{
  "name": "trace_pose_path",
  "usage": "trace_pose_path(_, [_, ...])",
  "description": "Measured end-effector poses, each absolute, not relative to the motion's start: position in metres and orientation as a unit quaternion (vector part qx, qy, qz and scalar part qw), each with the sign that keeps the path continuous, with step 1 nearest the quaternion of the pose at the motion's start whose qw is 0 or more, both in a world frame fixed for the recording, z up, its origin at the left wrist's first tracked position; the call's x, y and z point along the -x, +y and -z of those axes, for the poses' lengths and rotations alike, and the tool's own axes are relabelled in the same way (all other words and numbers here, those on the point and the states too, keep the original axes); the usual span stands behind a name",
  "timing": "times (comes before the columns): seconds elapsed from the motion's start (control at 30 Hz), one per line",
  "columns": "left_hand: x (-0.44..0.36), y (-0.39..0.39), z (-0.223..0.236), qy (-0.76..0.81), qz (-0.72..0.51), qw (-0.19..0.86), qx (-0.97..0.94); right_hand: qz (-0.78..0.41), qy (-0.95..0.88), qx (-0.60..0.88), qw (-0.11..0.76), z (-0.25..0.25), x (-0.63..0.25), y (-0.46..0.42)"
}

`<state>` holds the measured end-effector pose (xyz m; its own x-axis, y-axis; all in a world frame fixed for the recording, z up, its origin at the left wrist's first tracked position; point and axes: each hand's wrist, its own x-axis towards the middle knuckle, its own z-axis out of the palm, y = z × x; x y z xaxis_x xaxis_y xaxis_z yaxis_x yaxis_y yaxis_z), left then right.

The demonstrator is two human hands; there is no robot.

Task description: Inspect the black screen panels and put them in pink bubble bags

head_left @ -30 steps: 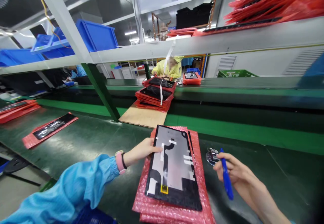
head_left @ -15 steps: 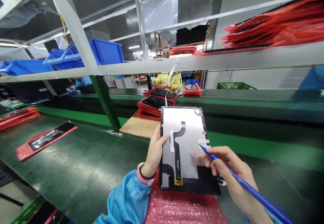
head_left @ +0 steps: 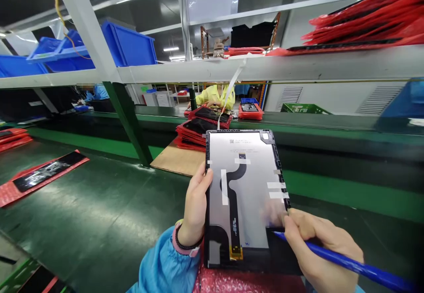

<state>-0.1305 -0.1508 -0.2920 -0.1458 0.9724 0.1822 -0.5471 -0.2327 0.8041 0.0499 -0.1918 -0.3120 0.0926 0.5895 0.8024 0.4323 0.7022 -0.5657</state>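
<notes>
A tablet screen panel [head_left: 253, 195] is held up with its silver back towards me, tilted over red bubble wrap [head_left: 238, 282]. A black flex cable [head_left: 233, 204] runs down it, and strips of whitish tape [head_left: 277, 190] lie near the right edge. My left hand [head_left: 195, 200] grips the panel's left edge, thumb on the back. My right hand [head_left: 319, 240] is closed around a long blue pen-shaped tool [head_left: 347, 262] at the panel's lower right edge. The tool's thin tip lies over the black lower part; whether it touches is unclear. A small blue mark shows near the silver area's bottom.
Behind the panel, red-wrapped screens [head_left: 194, 134] are stacked on a brown board [head_left: 177, 158]. Another wrapped screen [head_left: 46, 171] lies at left. A green post [head_left: 127, 123] and an overhead shelf [head_left: 265, 70] frame the bench. A co-worker in yellow [head_left: 217, 96] sits opposite.
The panel appears nearer and lower. My right hand and the blue tool have moved down, from the silver area by the tape to the lower right edge. My view has shifted slightly.
</notes>
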Motion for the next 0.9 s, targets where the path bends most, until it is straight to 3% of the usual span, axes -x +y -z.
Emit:
trace_pose_path(0.23, [0.133, -0.153, 0.296, 0.325, -0.698, 0.528, -0.359, -0.057, -0.699, 0.377, 0.605, 0.316, -0.048, -0.194])
trace_pose_path(0.47, [0.141, -0.150, 0.298, 0.325, -0.693, 0.531, -0.365, -0.244, -0.494, 0.313, 0.774, 0.307, -0.062, -0.203])
trace_pose_path(0.67, [0.142, -0.151, 0.293, 0.301, -0.701, 0.531, -0.367, -0.299, -0.483, 0.509, 0.647, 0.295, -0.089, -0.192])
trace_pose_path(0.8, [0.140, -0.155, 0.292, 0.312, -0.705, 0.510, -0.380, -0.442, -0.538, 0.462, 0.549, 0.292, -0.083, -0.181])
trace_pose_path(0.9, [0.141, -0.154, 0.293, 0.305, -0.698, 0.521, -0.385, -0.452, -0.544, 0.454, 0.542, 0.292, -0.079, -0.179])
